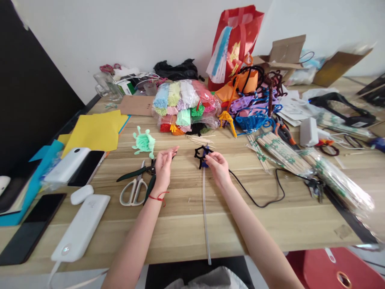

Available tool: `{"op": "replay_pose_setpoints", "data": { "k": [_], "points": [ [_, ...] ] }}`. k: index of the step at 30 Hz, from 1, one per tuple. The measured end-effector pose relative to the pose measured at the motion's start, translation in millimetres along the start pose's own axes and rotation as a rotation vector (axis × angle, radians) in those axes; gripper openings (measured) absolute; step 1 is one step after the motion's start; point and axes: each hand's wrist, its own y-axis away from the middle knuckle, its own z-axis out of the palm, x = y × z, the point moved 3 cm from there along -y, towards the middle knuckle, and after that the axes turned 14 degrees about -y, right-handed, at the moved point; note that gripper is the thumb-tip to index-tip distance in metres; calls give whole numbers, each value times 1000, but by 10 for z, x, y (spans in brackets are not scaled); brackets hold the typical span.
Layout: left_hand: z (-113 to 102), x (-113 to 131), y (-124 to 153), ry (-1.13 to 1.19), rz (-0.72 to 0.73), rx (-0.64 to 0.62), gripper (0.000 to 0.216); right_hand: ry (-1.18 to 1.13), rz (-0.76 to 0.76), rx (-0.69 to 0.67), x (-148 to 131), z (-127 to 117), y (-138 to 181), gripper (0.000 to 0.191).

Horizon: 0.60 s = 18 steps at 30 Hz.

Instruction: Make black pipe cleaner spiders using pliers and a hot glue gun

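Observation:
My right hand (218,165) pinches a black pipe-cleaner shape (199,152), bent into a ring with short legs. Right behind it, partly hidden by my fingers, is a small blue glue gun (205,163). A long translucent glue stick (206,216) runs from it toward the table's front edge, and a black cord (261,205) trails off to the right. My left hand (163,165) is closed, thumb and fingertips together with a tiny dark bit at the tips that I cannot make out. Beside it lie white-handled scissors (134,190) and dark green-handled pliers (129,175).
A mint green pipe-cleaner figure (143,142) lies beyond the scissors. Bagged pipe-cleaner bundles (186,104) and a red gift bag (237,44) stand at the back. Packs of wooden sticks (282,154) lie right; phones, a white power bank (81,226) and yellow sheets (93,132) left.

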Motion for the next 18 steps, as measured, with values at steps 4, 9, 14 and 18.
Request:
{"op": "replay_pose_setpoints", "data": {
  "k": [4,9,14,18],
  "points": [
    [91,61,28,295,-149,-278,24,-11,10,-22,19,-13,-9,29],
    [109,10,81,88,-199,-324,19,3,1,-42,24,-15,-11,28],
    [145,65,121,-482,89,-341,15,19,-28,-83,24,4,-1,28],
    [193,139,162,-682,318,-392,13,42,-44,-103,26,9,4,27]
  ]
}}
